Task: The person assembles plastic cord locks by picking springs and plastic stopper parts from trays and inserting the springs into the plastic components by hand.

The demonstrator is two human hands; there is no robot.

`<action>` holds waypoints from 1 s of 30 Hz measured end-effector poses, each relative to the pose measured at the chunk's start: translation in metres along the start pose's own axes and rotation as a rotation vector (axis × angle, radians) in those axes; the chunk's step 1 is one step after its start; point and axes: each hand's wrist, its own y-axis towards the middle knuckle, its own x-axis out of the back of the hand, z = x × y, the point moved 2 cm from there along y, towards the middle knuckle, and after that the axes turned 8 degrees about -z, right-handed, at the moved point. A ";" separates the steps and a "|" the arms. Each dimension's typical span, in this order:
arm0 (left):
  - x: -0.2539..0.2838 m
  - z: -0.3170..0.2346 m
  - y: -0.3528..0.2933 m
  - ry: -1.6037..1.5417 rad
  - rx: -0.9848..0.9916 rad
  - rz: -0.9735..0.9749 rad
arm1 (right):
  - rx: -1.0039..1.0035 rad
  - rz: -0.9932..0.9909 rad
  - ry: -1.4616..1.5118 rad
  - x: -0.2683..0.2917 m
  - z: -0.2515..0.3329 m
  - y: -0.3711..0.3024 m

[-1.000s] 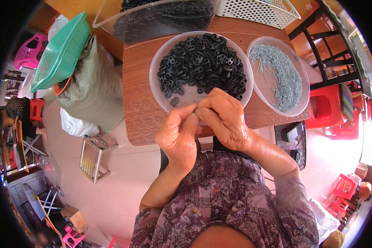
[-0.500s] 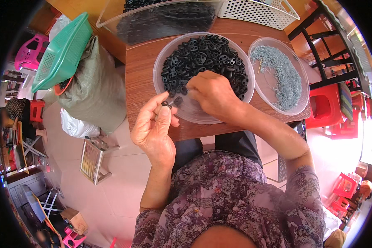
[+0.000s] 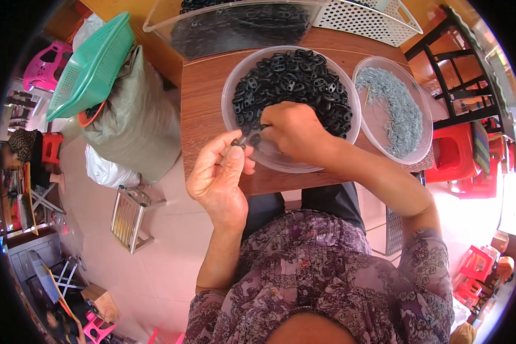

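Between the thumb and fingertips of my left hand (image 3: 219,175) is a small black plastic piece with holes (image 3: 239,143), held at the near left rim of a clear round tub (image 3: 228,103). A heap of similar black pieces (image 3: 292,77) fills most of that tub. Over its near part, my right hand (image 3: 297,131) is closed with the fingers curled and pinched. Something dark shows at its fingertips, too small and covered to name. One loose dark piece (image 3: 254,139) lies close by, between the two hands.
A second clear tub (image 3: 378,129) of short grey-blue strands (image 3: 404,114) stands on the wooden table (image 3: 203,97), at the right. Behind are a clear bin (image 3: 235,31) and a white perforated basket (image 3: 367,26). At the left, a green basket (image 3: 92,69) rests on a full sack (image 3: 149,126).
The whole view has shifted slightly, so the table and tubs sit further right. The left hand keeps its pinch on the black piece; the right hand stays over the tub, its fingers slightly turned.
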 end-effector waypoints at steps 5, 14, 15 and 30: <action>-0.006 -0.002 0.000 -0.022 0.061 0.011 | -0.365 0.048 0.707 0.029 -0.001 -0.016; -0.026 -0.001 -0.008 -0.070 0.134 0.087 | -0.719 0.034 1.260 0.039 -0.004 -0.039; -0.028 -0.001 -0.009 -0.077 0.135 0.095 | -0.730 0.027 1.279 0.039 -0.003 -0.039; -0.037 -0.002 -0.020 0.085 0.147 0.154 | -0.744 -0.061 1.281 0.046 -0.003 -0.042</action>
